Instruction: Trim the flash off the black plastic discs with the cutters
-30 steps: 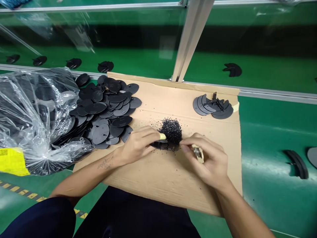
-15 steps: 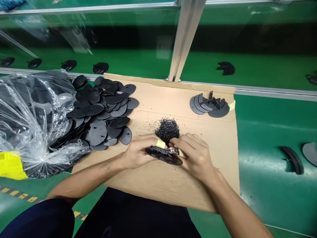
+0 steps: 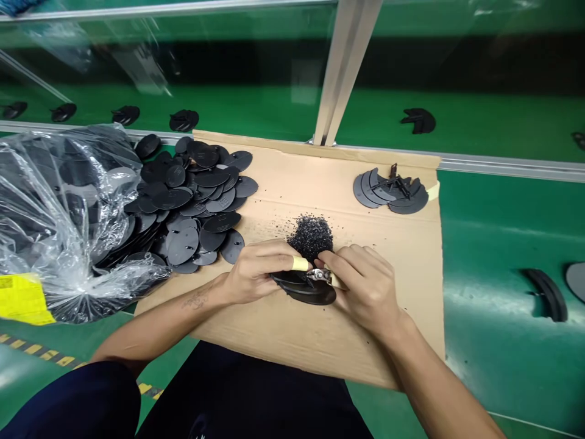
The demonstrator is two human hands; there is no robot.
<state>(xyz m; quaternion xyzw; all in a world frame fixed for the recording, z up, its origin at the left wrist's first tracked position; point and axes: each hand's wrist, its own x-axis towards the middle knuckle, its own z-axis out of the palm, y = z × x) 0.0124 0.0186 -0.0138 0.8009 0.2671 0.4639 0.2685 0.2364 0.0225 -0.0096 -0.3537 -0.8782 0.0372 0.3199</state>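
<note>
My left hand (image 3: 262,268), yellow tape round a finger, is closed on the edge of a black oval plastic part (image 3: 311,292). In my right hand (image 3: 363,283) is a small pair of nippers (image 3: 319,275), gripped with the fingers wrapped round it. The metal jaws lie over the upper face of the part, near my left fingertips; their exact contact point is hidden. Just beyond both hands, a heap of small black plastic scraps (image 3: 311,236) lies on the cardboard sheet (image 3: 283,335).
To the left, many black oval discs (image 3: 183,244) are piled beside a clear plastic bag (image 3: 68,213) of similar discs. Crescent-shaped parts (image 3: 406,198) lie at the back right. A metal post (image 3: 345,73) rises behind the cardboard, and a curved part (image 3: 546,296) lies on the green surface.
The black part has tilted so more of its upper face shows, and the nippers' jaws have turned further into view. Both hands stay in nearly the same place.
</note>
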